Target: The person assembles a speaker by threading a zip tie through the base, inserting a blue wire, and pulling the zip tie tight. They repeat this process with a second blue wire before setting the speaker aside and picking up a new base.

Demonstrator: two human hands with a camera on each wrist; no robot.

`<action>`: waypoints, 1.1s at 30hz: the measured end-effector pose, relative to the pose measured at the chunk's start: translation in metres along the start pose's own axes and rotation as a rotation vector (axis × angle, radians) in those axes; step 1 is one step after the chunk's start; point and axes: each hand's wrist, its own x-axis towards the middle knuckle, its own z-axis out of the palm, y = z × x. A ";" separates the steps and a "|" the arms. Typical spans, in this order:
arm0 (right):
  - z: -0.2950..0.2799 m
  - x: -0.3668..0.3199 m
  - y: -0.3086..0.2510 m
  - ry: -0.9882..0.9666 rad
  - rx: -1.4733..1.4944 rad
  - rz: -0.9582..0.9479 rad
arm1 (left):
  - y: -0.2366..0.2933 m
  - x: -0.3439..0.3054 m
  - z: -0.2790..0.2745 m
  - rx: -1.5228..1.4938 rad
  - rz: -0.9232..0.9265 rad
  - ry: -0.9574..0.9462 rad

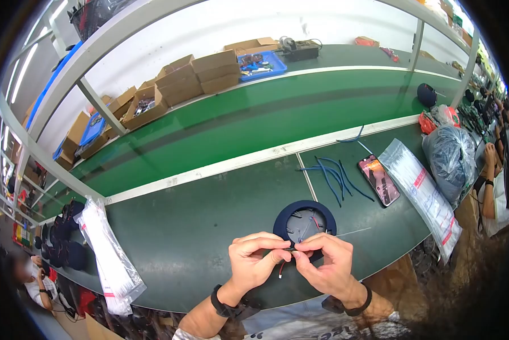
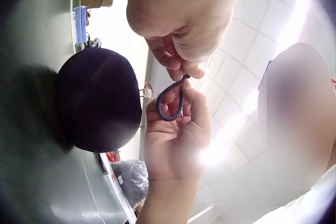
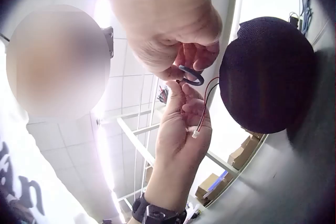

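Note:
Both hands meet over the near edge of a round navy fabric-covered shell (image 1: 305, 204), which lies open side up with small wires inside. A short blue cord (image 2: 167, 118), bent into a loop, is pinched at its ends where the fingertips come together. My left hand (image 1: 253, 262) grips there with thumb and index finger. From the other side my right hand (image 1: 327, 263) pinches the cord, its loop lying against the fingers. A red and black wire with a white connector (image 3: 195, 134) hangs beside the left hand. The fingers partly hide the cord's ends.
Several loose blue cords (image 1: 336, 175) lie beyond the shell, near a phone (image 1: 379, 180). Bags of white strips lie at right (image 1: 421, 192) and left (image 1: 110, 255). More dark shells (image 1: 67, 241) stand far left. Cardboard boxes (image 1: 178, 79) line the back shelf.

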 end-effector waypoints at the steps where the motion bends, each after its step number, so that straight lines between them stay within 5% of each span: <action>1: 0.000 0.000 0.000 -0.001 -0.015 -0.009 | -0.002 -0.001 -0.002 -0.017 0.008 -0.026; 7: -0.003 0.006 -0.011 -0.017 -0.112 -0.100 | -0.002 -0.001 -0.002 -0.017 0.013 -0.037; 9: -0.001 0.009 -0.006 0.004 -0.124 -0.233 | -0.003 -0.004 0.000 -0.117 -0.045 -0.020; 19: 0.001 0.006 -0.001 0.005 -0.182 -0.310 | -0.015 -0.011 0.000 -0.499 -0.258 -0.001; 22: -0.003 0.008 0.000 0.000 -0.202 -0.254 | -0.006 -0.009 -0.006 -0.447 -0.389 -0.037; 25: -0.015 0.014 -0.005 -0.019 -0.198 -0.154 | -0.010 0.011 -0.021 -0.225 -0.054 -0.093; 27: -0.024 0.017 -0.006 -0.018 -0.209 -0.104 | -0.013 0.028 -0.044 0.134 0.011 -0.231; 33: -0.044 0.014 -0.011 -0.023 -0.237 -0.033 | -0.019 0.034 -0.034 0.362 -0.187 -0.549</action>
